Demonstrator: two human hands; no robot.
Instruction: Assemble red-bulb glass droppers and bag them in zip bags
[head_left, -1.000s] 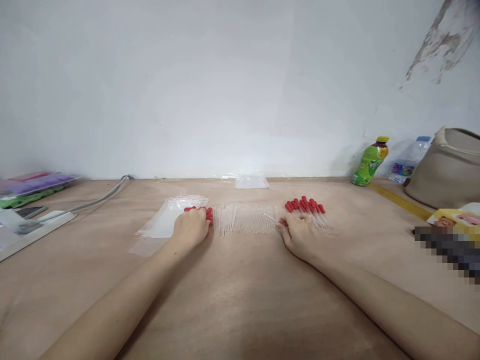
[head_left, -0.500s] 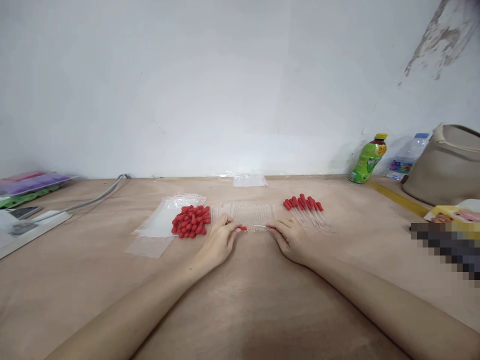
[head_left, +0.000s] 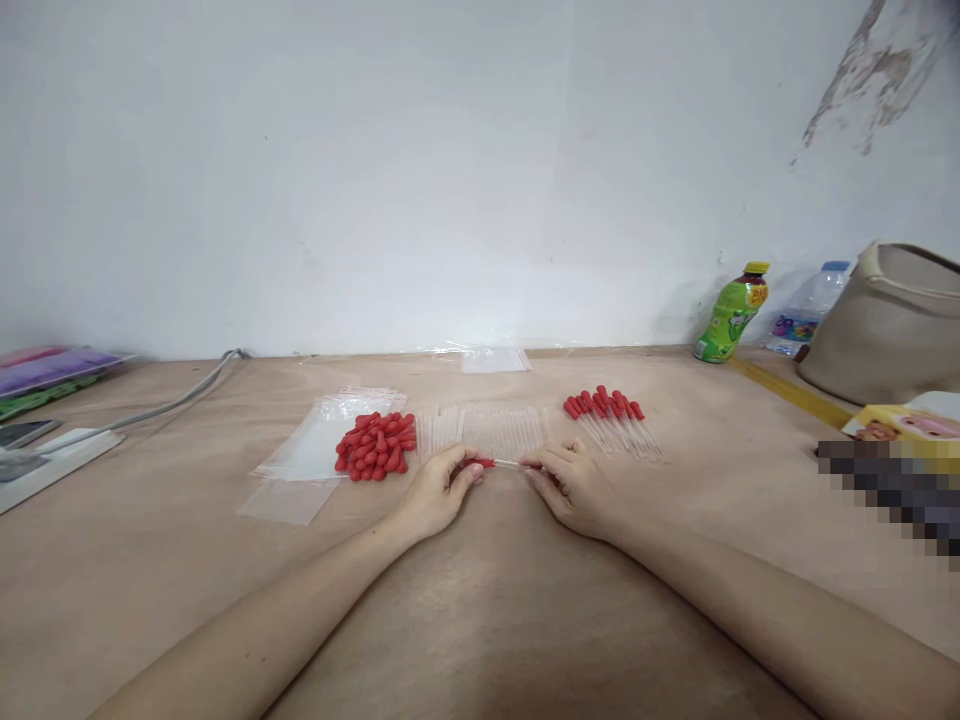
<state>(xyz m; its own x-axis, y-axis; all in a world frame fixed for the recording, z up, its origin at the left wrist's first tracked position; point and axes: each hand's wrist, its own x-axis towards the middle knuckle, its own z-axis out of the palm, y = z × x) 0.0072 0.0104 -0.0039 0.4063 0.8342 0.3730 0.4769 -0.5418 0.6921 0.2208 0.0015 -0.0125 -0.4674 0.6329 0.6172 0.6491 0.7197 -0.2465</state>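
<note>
My left hand [head_left: 444, 488] pinches a red rubber dropper bulb [head_left: 484, 463], its open end turned to the right. Between thumb and fingers my right hand [head_left: 574, 487] grips a thin clear dropper tube [head_left: 507, 463], whose left end meets the mouth of the bulb. Behind both hands lies a row of clear tubes [head_left: 495, 428] side by side. A heap of red bulbs [head_left: 375, 446] is left of my left hand. Beyond my right hand rests a bunch of droppers [head_left: 607, 415], red bulbs on clear tubes.
Clear plastic bags [head_left: 296, 450] lie under and beside the bulb heap, with another bag [head_left: 495, 360] by the wall. At right stand a green bottle [head_left: 731, 315], a water bottle [head_left: 814, 310] and a beige bag [head_left: 874, 335]. A grey cable [head_left: 180, 398] and a phone [head_left: 26, 434] are at left.
My hands have drawn closer together. The bulb and the tube, apart half a second ago, now meet end to end in front of the tube row.
</note>
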